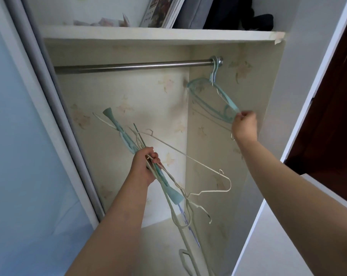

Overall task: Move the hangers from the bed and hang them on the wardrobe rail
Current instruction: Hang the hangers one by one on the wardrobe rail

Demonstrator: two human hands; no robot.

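A steel wardrobe rail (pixel 129 65) runs across the open wardrobe under a shelf. At its right end hang teal and white hangers (pixel 212 90), their hooks over the rail. My right hand (pixel 244 124) pinches the lower right tip of the teal hanger there. My left hand (pixel 144 166) grips a bundle of several hangers (pixel 168 188), teal plastic and white wire ones, held lower and left of centre. Their hooks and ends splay up to the left and down toward the wardrobe floor.
A white shelf (pixel 148 33) above the rail carries a calendar, a grey cushion and dark cloth. A sliding door frame (pixel 49 92) stands at the left. A white wardrobe side panel (pixel 300 96) and a dark brown door (pixel 331 96) are at the right.
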